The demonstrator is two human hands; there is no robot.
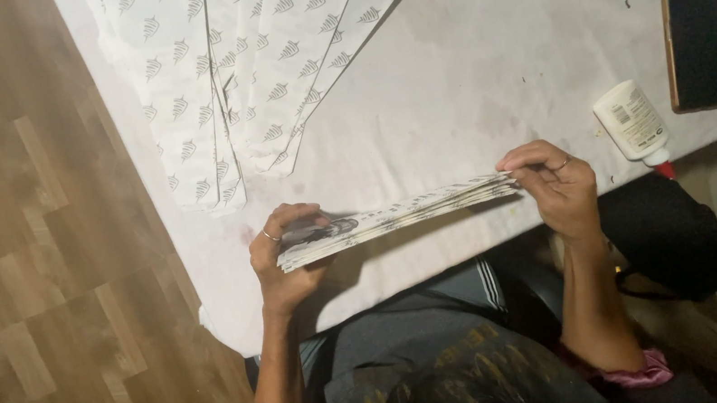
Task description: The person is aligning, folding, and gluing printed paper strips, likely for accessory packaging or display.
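I'm holding the paper stack (pixel 397 215) edge-on just above the counter (pixel 469 60), left hand (pixel 287 251) grip closed on its near end, right hand (pixel 557 186) pinching the far end. Best to be keeping both pinches even and squaring edges, clear of the glue bottle (pixel 633 122).

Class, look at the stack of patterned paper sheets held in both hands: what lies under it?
Under the stack of patterned paper sheets lies the stained white table cover, in the stack's shadow. The left hand and right hand grip its ends. The lower sheets' faces are covered.
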